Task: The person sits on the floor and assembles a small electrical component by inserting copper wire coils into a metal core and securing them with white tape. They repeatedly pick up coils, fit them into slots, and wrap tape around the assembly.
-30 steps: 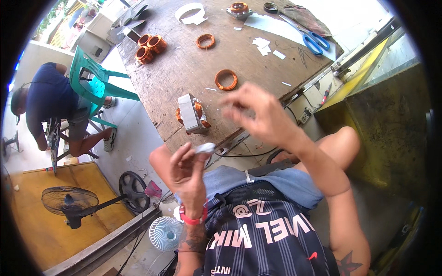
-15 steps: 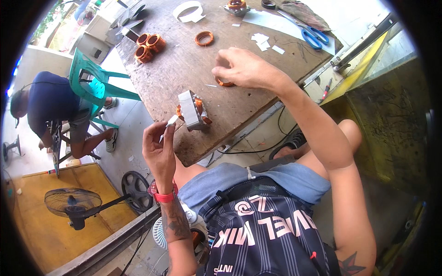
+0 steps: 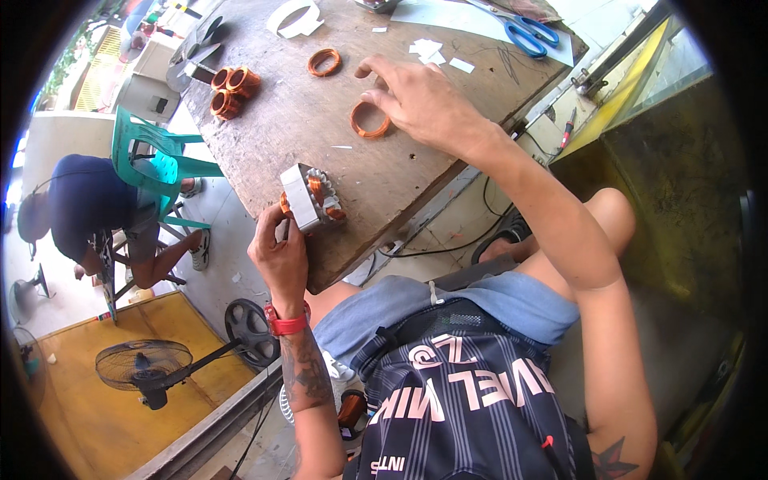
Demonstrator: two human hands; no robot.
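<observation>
The tattooed left forearm [image 3: 308, 384] rises steeply to the left hand [image 3: 280, 256], whose thumb [image 3: 295, 234] and forefinger [image 3: 268, 219] point forward near each other. The right arm [image 3: 548, 212] bends at the elbow [image 3: 596, 280] and slants inward; the right hand [image 3: 428, 100] is palm down, fingers [image 3: 376, 66] loosely curled, thumb apart.

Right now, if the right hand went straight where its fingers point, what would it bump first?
Probably the farther copper ring, left of the right hand; the hand might pass above, since height is unclear.
</observation>
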